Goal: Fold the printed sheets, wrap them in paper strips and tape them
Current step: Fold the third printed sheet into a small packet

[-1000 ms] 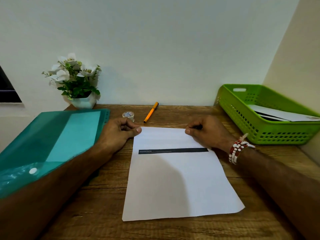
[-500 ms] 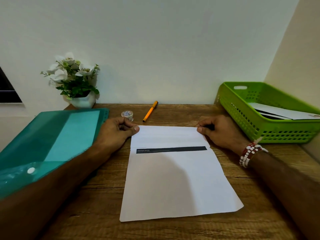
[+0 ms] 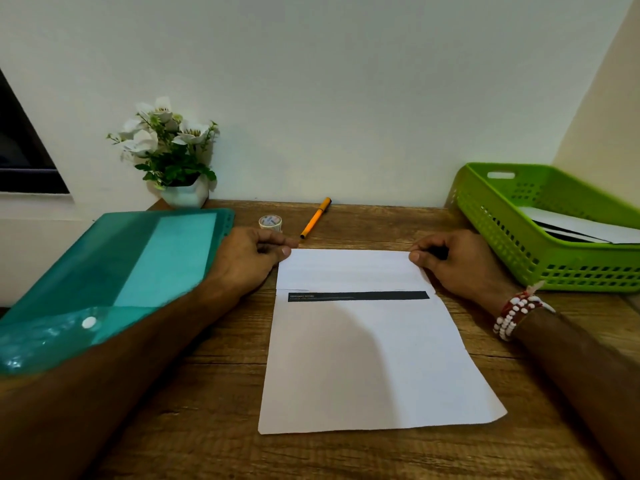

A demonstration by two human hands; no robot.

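- Pinching the far-left corner of the fold with left hand (image 3: 246,258): thumb and forefinger closed on the paper, other fingers curled.
- Same at the far-right corner with right hand (image 3: 460,261): thumb on top, fingers tucked, clamped on the edge.
- Holding printed sheet (image 3: 363,358) flat on the desk (image 3: 221,341), between the forearms; far edge turned over as a flap (image 3: 349,270), ending just above the dark printed bar (image 3: 358,296).
- Judged step: setting the first crease.
- Keep both corners pinned; check flap sides sit flush with sheet sides before pressing.
- Then slide thumbs from corners to centre, pressing firmly; avoid dragging the sheet over the wood.
- Leave tape roll (image 3: 270,222), just behind the left hand and near orange pen (image 3: 315,218), for later; no paper strip identifiable.
- Further out: more paper in green basket (image 3: 491,223) at right, teal folder (image 3: 138,258) at left.
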